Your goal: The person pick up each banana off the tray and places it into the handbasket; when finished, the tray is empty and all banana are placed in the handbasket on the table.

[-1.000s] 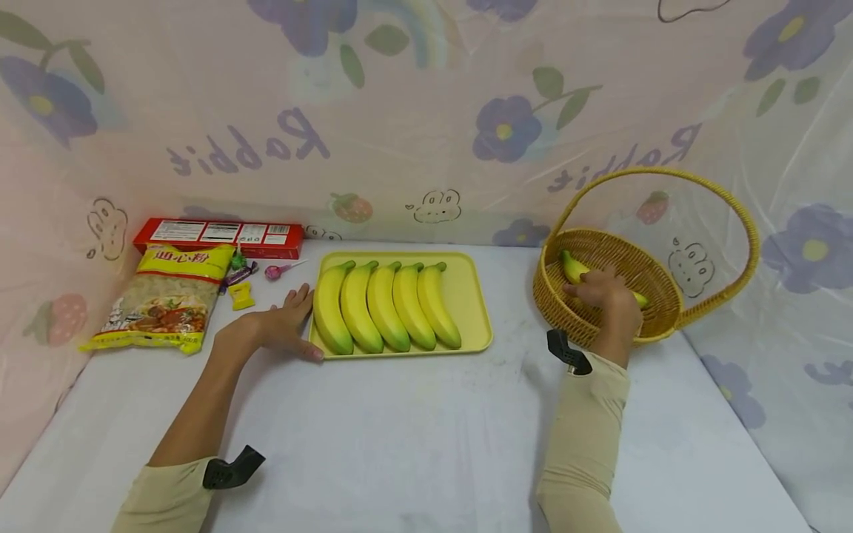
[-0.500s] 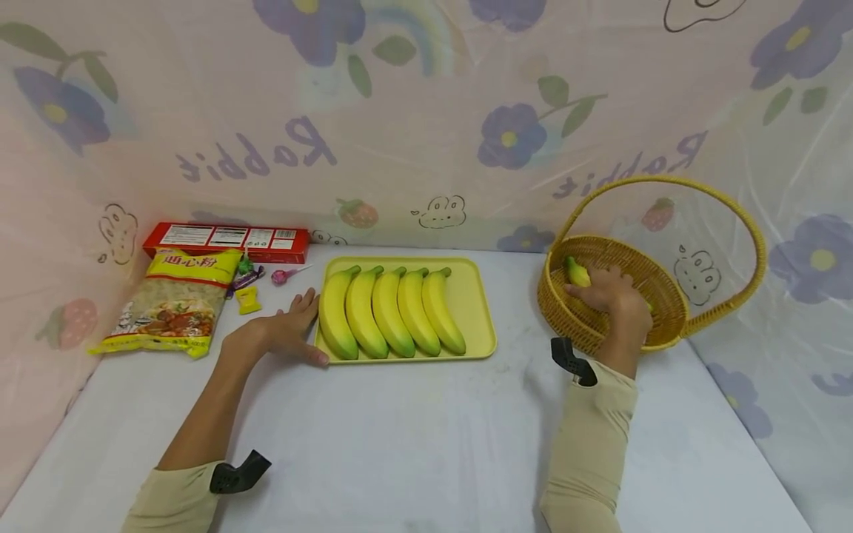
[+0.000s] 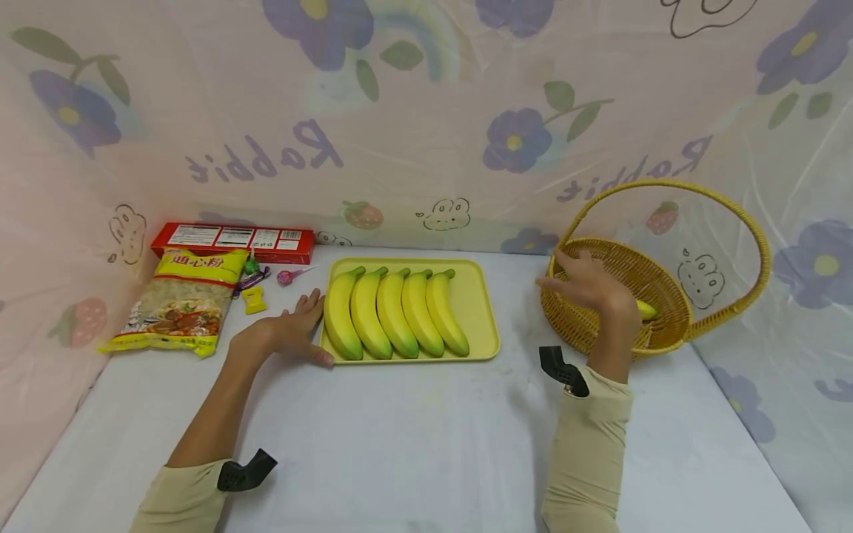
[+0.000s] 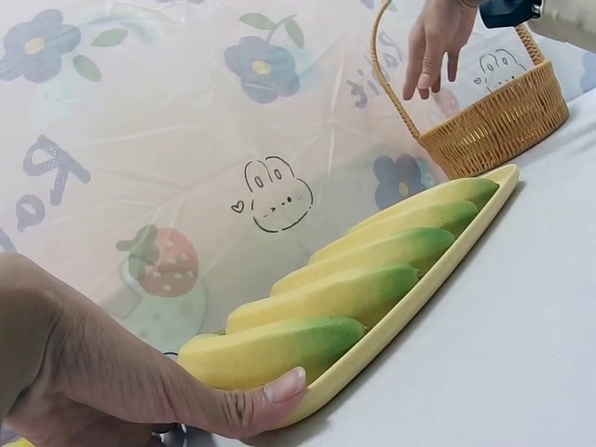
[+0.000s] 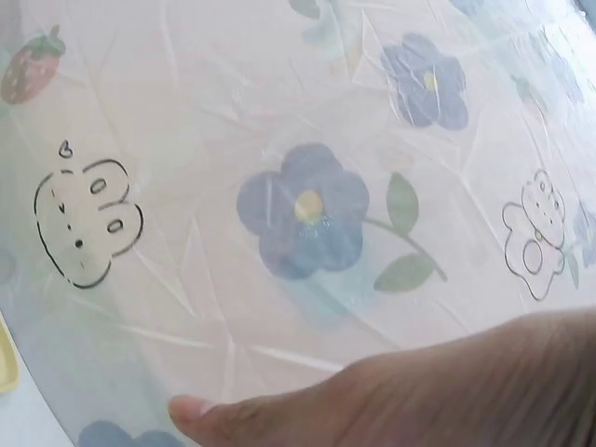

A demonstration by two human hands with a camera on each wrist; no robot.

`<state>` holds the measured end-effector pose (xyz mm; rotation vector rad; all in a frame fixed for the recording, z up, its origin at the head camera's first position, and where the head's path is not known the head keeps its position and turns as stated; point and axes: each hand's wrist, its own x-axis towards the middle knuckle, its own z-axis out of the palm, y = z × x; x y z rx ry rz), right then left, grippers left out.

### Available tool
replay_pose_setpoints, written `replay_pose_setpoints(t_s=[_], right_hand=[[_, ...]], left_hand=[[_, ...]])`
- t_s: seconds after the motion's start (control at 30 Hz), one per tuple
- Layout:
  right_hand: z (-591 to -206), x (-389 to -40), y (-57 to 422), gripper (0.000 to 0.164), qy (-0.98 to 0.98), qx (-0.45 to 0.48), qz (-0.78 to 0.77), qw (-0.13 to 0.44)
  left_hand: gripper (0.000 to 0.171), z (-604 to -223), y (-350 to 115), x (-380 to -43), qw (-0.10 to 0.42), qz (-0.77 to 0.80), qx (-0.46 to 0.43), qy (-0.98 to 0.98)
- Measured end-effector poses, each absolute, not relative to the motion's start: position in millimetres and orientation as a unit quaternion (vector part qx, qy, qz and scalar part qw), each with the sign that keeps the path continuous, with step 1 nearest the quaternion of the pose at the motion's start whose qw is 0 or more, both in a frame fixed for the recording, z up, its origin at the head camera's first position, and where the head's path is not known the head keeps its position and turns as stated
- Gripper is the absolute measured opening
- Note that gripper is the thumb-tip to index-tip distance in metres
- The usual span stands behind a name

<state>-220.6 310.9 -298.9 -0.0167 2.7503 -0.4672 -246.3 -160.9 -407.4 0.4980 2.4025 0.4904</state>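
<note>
A yellow tray (image 3: 481,314) holds a row of several bananas (image 3: 393,314). My left hand (image 3: 289,332) rests at the tray's left edge, fingers straight, its thumb (image 4: 247,400) against the rim in the left wrist view. At the right stands a wicker basket (image 3: 558,318) with a tall handle. Over its left part hovers my right hand (image 3: 591,285), fingers extended and holding nothing. A banana (image 3: 645,310) lies inside the basket, mostly hidden behind that hand and wrist. The right wrist view shows only part of the right hand (image 5: 372,396) against the curtain.
Left of the tray lie a pasta bag (image 3: 183,303), a red box (image 3: 233,243), a lollipop (image 3: 286,277) and small wrapped candies (image 3: 254,300). A patterned plastic curtain (image 3: 400,163) hangs behind the white table (image 3: 400,437).
My right hand has let go of the banana in the basket and lifted up and to the left, its fingers spreading. The left hand stays at the tray. The head view has shifted slightly.
</note>
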Motion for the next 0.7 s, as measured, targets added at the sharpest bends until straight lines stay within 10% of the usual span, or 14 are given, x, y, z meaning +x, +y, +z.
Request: replay_pose_setpoints(t_s=[0.7], right_hand=[[-302.0,-232.0,263.8,0.079,0.964,-0.095,-0.132,0.209]], left_hand=[[0.130,-407.7,-158.6,-248.3,0.319,0.179,0.183,0.913]])
